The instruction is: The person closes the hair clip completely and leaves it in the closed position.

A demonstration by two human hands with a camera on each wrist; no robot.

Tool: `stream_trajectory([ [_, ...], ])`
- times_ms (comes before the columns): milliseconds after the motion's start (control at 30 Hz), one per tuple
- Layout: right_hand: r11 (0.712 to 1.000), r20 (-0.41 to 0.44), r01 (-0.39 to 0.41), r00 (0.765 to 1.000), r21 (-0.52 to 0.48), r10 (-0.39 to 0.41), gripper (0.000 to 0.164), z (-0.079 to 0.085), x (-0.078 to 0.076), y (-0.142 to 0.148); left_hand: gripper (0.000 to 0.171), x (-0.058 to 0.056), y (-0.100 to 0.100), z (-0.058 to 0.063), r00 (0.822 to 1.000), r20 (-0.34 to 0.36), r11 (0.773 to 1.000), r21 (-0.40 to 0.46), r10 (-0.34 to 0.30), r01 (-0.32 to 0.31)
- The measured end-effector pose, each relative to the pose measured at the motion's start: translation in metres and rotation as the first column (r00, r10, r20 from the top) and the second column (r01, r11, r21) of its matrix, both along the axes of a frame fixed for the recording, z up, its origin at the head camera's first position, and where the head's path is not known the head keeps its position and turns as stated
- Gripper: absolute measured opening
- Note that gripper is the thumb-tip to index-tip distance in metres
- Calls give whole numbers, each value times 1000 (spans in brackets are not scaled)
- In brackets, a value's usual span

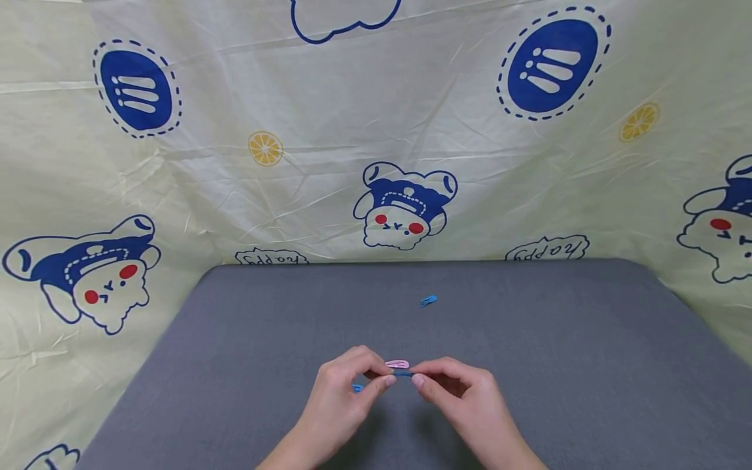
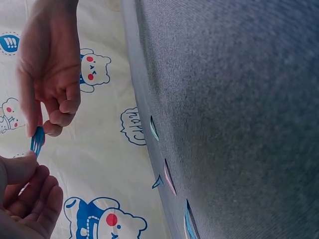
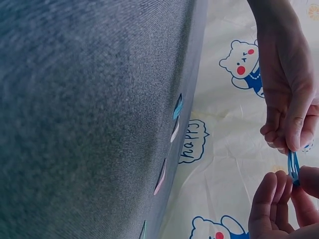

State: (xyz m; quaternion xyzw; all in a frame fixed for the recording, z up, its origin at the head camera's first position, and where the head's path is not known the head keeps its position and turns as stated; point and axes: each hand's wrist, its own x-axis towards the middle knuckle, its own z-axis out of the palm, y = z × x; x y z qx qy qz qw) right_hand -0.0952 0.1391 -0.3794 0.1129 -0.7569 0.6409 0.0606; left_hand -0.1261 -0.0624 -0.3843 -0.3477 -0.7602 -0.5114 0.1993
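Observation:
A blue snap hair clip [image 1: 403,373] is held sideways between my two hands, above the grey table. The thumb and fingertips of my left hand [image 1: 343,388] pinch one end of it. Those of my right hand [image 1: 464,395] pinch the other end. In the left wrist view the slotted face of the blue clip [image 2: 37,141] shows between the fingertips, and it appears again in the right wrist view [image 3: 293,167]. A pink hair clip [image 1: 397,364] lies just beyond the fingertips. Another blue clip [image 1: 358,388] is partly hidden behind my left hand.
One more blue clip [image 1: 429,301] lies farther back on the grey table [image 1: 264,326]. The right wrist view also shows a whitish clip [image 3: 175,129] and a pale green clip [image 3: 143,230] on the cloth. A printed curtain [image 1: 317,196] hangs behind the table.

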Motion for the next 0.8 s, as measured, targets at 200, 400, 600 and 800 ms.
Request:
stream_trajectory([
  [200, 1000, 24, 19, 1000, -11, -19, 9, 1, 0, -1, 15, 0, -1, 2, 1000, -17, 1000, -14, -16, 16],
  [400, 999, 92, 23, 996, -38, -19, 12, 3, -2, 0, 17, -1, -2, 3, 997, -64, 999, -31, -35, 33],
  [600, 998, 141, 16, 990, -55, -8, 16, 3, -3, -1, 17, -2, -2, 0, 997, -69, 998, -42, -45, 42],
  [800, 999, 109, -3, 994, -47, 8, 17, 1, -4, 0, 17, -5, -3, -2, 992, -119, 997, -67, -33, 25],
])
